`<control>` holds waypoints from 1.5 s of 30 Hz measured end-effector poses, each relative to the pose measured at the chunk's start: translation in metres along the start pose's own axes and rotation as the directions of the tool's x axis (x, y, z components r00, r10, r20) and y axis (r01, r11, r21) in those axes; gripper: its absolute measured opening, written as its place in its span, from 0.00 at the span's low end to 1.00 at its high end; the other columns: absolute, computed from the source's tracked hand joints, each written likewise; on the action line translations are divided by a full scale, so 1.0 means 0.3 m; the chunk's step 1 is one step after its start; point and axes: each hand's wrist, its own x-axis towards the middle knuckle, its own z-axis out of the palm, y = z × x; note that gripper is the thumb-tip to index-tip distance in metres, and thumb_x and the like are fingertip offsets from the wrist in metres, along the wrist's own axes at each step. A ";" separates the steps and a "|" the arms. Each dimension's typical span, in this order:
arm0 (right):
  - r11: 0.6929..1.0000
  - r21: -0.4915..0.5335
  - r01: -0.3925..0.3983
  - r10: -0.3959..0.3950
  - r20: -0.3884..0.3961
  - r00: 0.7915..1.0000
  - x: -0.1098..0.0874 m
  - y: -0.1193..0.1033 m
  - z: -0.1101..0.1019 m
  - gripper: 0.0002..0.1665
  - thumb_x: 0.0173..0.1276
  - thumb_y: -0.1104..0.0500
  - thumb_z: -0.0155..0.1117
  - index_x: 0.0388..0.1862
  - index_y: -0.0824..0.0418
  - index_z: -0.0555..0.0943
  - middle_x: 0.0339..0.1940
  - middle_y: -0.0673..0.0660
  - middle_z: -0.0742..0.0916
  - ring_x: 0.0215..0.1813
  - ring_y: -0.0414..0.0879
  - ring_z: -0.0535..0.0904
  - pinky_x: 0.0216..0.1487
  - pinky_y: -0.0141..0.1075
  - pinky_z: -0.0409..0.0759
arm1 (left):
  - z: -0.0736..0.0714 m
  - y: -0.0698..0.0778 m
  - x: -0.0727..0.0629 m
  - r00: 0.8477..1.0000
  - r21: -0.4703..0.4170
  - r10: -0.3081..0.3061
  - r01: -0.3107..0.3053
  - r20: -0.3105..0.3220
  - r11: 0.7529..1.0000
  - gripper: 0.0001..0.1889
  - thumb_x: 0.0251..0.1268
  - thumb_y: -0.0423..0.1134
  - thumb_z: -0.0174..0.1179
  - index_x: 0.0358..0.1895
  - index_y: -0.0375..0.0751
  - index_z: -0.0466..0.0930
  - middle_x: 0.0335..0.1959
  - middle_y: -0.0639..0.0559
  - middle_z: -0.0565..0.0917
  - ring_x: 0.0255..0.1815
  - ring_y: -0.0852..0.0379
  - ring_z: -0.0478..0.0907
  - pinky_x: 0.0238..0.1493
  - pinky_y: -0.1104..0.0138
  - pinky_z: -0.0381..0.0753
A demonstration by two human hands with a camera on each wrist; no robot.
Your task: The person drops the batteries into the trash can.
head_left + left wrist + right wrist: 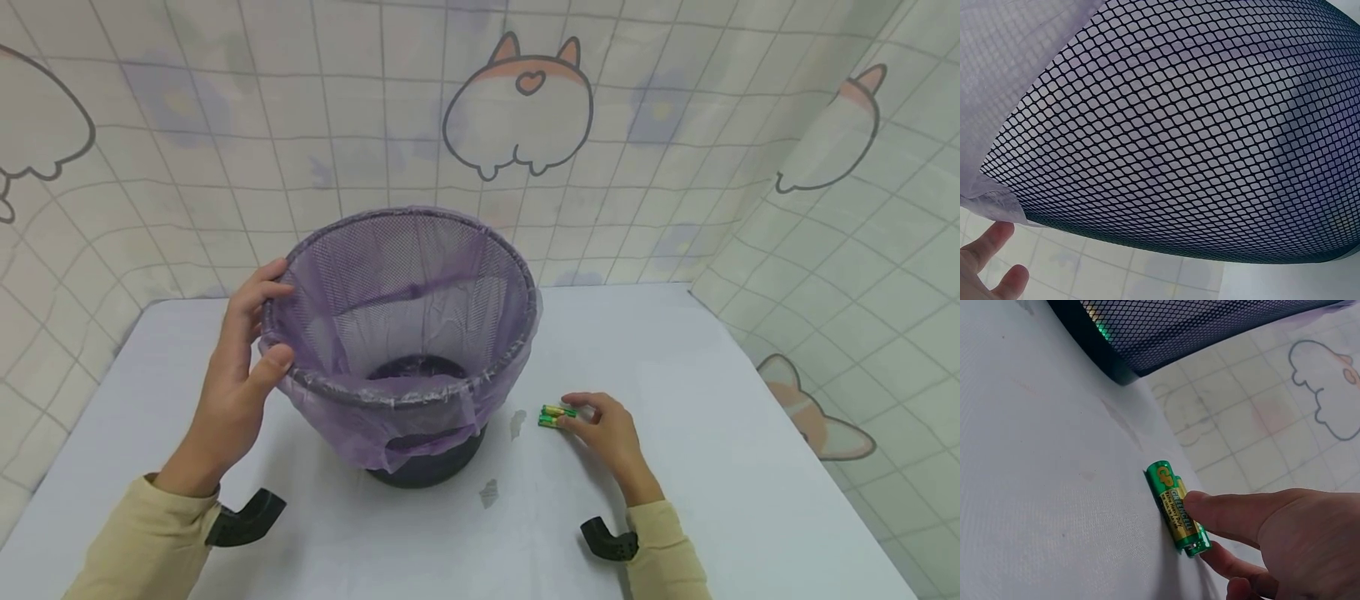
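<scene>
A dark mesh wastebasket point(423, 471) with a purple bag point(450, 417) folded over its rim stands on the white table, its mesh point(1166, 125) filling the left wrist view. My left hand point(236, 367) grips the rim at the left side, thumb toward the near side and fingertips over the edge. Two green and gold batteries point(1172, 509) lie side by side on the table, right of the basket. My right hand point(607, 429) pinches them between thumb point(1210, 509) and fingers; the thumb lies against the near battery and partly covers it.
Grey patches point(489, 493) mark the table between the basket and the right hand. A patterned curtain point(360, 108) hangs behind the table and along its right side. A black curved piece point(251, 518) sticks out at the left wrist, another point(607, 540) at the right.
</scene>
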 end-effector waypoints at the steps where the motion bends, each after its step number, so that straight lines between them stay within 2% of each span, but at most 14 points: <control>1: 1.000 -0.006 0.000 0.000 0.001 1.000 0.000 0.001 0.001 0.19 0.57 0.57 0.72 0.50 0.56 0.85 0.47 0.58 0.85 0.34 0.44 0.68 0.35 0.35 0.65 | 0.000 0.000 0.000 1.000 0.001 0.001 -0.001 0.000 1.000 0.27 0.72 0.47 0.50 0.66 0.33 0.62 0.76 0.48 0.57 0.77 0.53 0.51 0.65 0.65 0.52; 8: 0.998 -0.046 0.031 -0.030 0.032 0.999 0.003 0.003 0.003 0.19 0.57 0.56 0.72 0.49 0.56 0.86 0.48 0.58 0.86 0.37 0.46 0.73 0.38 0.35 0.69 | 0.002 0.005 0.001 1.000 0.002 0.008 -0.008 -0.005 1.000 0.28 0.72 0.48 0.50 0.66 0.32 0.62 0.76 0.48 0.57 0.77 0.53 0.51 0.65 0.65 0.52; 12: 0.997 -0.056 0.044 -0.041 0.044 0.998 0.003 0.005 0.005 0.16 0.57 0.56 0.73 0.46 0.56 0.87 0.45 0.57 0.87 0.38 0.46 0.74 0.39 0.35 0.69 | 0.003 0.005 0.002 1.000 0.001 0.009 -0.009 -0.004 1.000 0.28 0.72 0.48 0.50 0.66 0.32 0.62 0.76 0.48 0.57 0.77 0.53 0.51 0.65 0.65 0.52; 20: 0.999 -0.006 0.045 -0.045 0.021 0.999 0.007 0.003 0.011 0.12 0.55 0.58 0.74 0.40 0.55 0.85 0.42 0.55 0.87 0.38 0.46 0.73 0.42 0.36 0.69 | 0.002 0.002 0.004 1.000 0.007 0.003 -0.003 -0.003 1.000 0.26 0.71 0.46 0.49 0.66 0.33 0.62 0.76 0.48 0.57 0.77 0.53 0.51 0.66 0.65 0.51; 24: 0.999 0.027 0.034 -0.034 0.015 0.999 0.007 -0.002 0.012 0.12 0.54 0.58 0.74 0.38 0.55 0.84 0.38 0.55 0.86 0.35 0.45 0.70 0.38 0.35 0.67 | 0.001 -0.001 0.004 1.000 0.009 0.002 -0.002 -0.002 1.000 0.26 0.71 0.45 0.49 0.66 0.34 0.62 0.77 0.49 0.57 0.77 0.53 0.51 0.66 0.65 0.51; 29: 0.998 0.050 0.027 -0.028 0.005 1.000 0.005 -0.005 0.011 0.12 0.54 0.58 0.75 0.38 0.55 0.85 0.36 0.55 0.85 0.32 0.44 0.67 0.33 0.33 0.64 | 0.001 -0.002 0.004 1.000 0.006 0.001 -0.001 -0.003 1.000 0.26 0.71 0.44 0.48 0.67 0.34 0.62 0.77 0.49 0.57 0.77 0.53 0.50 0.68 0.63 0.50; 45: 0.991 0.129 0.016 -0.013 -0.023 1.000 -0.008 -0.014 0.002 0.12 0.55 0.58 0.74 0.39 0.56 0.85 0.33 0.55 0.83 0.31 0.43 0.66 0.32 0.32 0.63 | 0.002 0.000 0.000 1.000 0.017 0.002 -0.002 -0.001 1.000 0.26 0.71 0.44 0.49 0.66 0.34 0.62 0.76 0.48 0.57 0.77 0.53 0.51 0.66 0.65 0.51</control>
